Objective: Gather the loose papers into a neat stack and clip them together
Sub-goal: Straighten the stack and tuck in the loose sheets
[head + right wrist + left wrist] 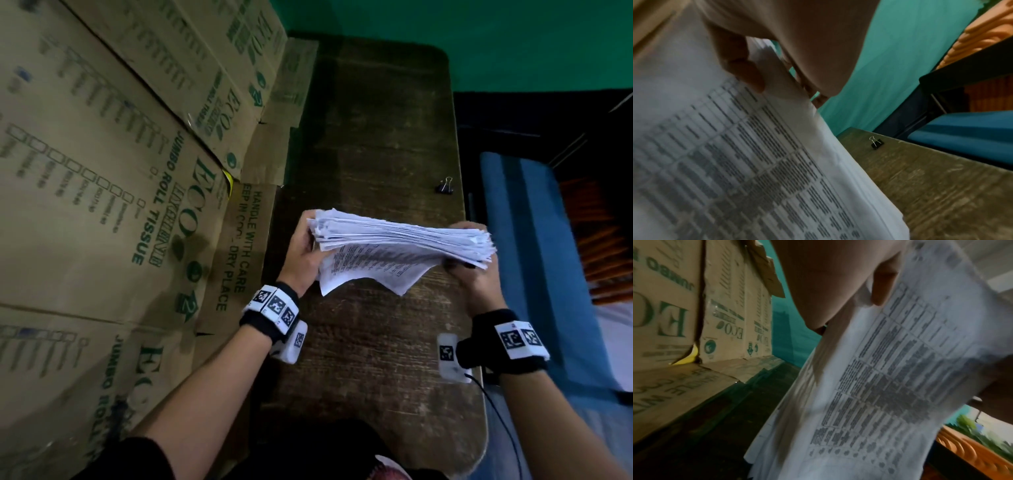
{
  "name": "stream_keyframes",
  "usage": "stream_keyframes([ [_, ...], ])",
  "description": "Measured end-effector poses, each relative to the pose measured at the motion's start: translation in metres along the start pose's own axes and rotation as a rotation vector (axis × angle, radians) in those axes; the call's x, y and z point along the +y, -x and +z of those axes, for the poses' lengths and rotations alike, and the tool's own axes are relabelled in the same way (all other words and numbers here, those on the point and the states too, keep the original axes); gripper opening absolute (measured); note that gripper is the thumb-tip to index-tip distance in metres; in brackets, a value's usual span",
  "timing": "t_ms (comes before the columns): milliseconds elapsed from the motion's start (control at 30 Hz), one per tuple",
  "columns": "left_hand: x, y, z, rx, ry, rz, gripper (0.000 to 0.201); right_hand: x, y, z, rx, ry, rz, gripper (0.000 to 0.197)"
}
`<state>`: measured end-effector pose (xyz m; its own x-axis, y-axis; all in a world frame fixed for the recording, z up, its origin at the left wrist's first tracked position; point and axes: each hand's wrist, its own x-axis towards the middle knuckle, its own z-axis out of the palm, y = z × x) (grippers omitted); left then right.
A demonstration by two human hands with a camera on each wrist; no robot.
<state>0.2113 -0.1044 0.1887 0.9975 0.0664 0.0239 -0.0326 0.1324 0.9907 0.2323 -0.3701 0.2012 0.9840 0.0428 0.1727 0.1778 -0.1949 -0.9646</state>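
Both hands hold the papers [400,245] up off the table [373,137], one at each short end. The left hand [303,255] has its fingers curled round its end, a fingertip pressing the printed bottom sheet in the left wrist view; the right hand [474,270] pinches the other end, thumb on the printed face and fingers behind.

As a thick sheaf, the papers likely have some weight yet little stiffness: the lower sheets sag and hang loose toward the person, and the edges are ragged, not squared. Loose sheets slide on each other, so a grip at the two ends (as now) suits tapping a long edge on the table to even them; a one-handed hold would probably let the bottom pages slip out.

The clip [444,186] lies on the table beyond the right hand, near the right edge and well apart from the papers. It seems to lie with its wire handles up, though it is small in view. Boxes [113,164] crowd the left side, a flap [236,253] lying onto the table near the left hand, which narrows the room for tapping.
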Motion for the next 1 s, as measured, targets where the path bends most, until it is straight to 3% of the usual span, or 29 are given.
stream_keyframes([
  [67,-0.004,-0.003,0.005,-0.002,-0.062,-0.008,0.032,0.002,-0.001,0.005,-0.043,0.046,0.018,0.041],
  [233,-0.017,-0.013,0.001,0.021,-0.041,-0.063,0.041,0.021,-0.008,0.004,0.046,0.021,0.146,0.035],
  [367,-0.025,-0.02,0.01,0.062,-0.18,-0.129,0.043,0.022,-0.014,0.019,0.04,0.013,0.184,0.036],
  [500,-0.015,-0.022,0.006,0.039,-0.172,-0.101,0.045,0.012,-0.024,0.016,0.089,-0.03,0.164,0.033],
  [600,-0.015,-0.016,-0.003,-0.001,-0.173,-0.113,0.065,0.019,-0.025,0.007,0.035,-0.072,0.25,0.041],
  [733,-0.042,0.001,-0.014,-0.026,-0.122,-0.225,0.072,0.045,-0.015,0.003,-0.079,-0.016,0.372,0.038],
  [900,-0.085,0.015,-0.016,0.108,-0.171,-0.396,0.031,0.077,0.011,0.015,-0.116,0.018,0.588,0.038],
  [1000,-0.109,0.012,-0.02,0.147,-0.249,-0.462,0.026,0.095,0.019,0.022,-0.136,0.023,0.721,0.038],
])
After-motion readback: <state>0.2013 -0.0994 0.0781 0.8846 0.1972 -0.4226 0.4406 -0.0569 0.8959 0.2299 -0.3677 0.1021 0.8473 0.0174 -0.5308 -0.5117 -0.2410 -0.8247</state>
